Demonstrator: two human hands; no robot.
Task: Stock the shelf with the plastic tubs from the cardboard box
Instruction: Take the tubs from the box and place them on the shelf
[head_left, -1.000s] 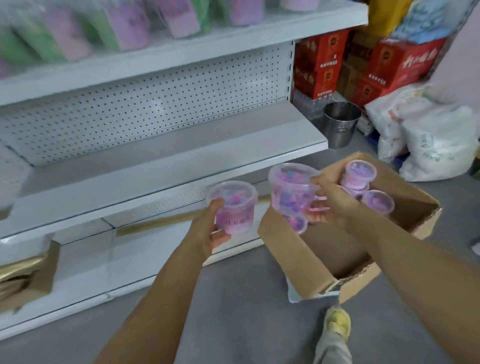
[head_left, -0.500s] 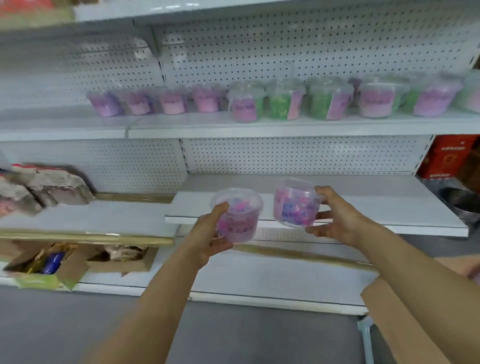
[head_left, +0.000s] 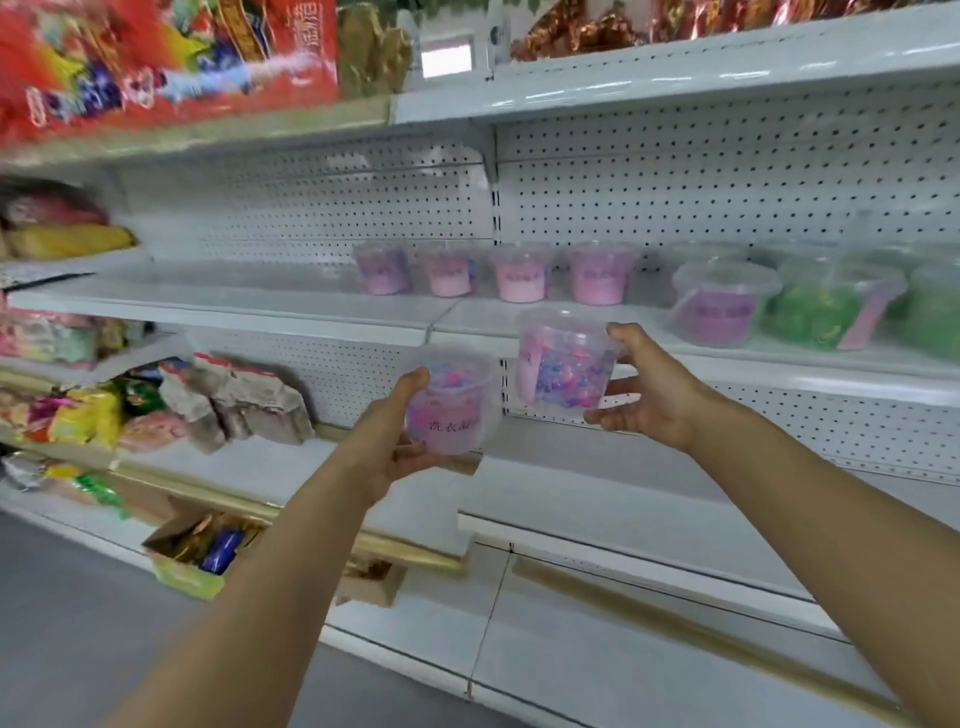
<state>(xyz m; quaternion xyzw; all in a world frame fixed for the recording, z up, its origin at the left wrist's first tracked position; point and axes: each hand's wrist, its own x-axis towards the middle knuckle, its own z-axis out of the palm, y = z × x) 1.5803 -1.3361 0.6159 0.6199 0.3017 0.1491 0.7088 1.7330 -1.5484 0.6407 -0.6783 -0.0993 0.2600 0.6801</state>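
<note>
While white pegboard shelving (head_left: 727, 171) fills most of the view, its middle shelf (head_left: 322, 306) carries a row of pink tubs (head_left: 519, 273) standing upright toward the back, with larger purple and green tubs (head_left: 810, 306) further right. On the lower left, crumpled bags of snacks (head_left: 228, 400) lie heaped on another shelf, and an open small carton (head_left: 197, 551) sits near the floor. Both forearms reach forward from the bottom edge. The right hand (head_left: 649, 389) grips a clear plastic tub (head_left: 563, 358) of pink and blue pieces, thumb on the far side near the rim and fingers curled under its base; this tub is tilted and held just in front of the middle shelf's edge, not touching it. The left hand (head_left: 387, 441) cups a second tub (head_left: 449, 405), thumb up its side, held lower and just left of the first.
</note>
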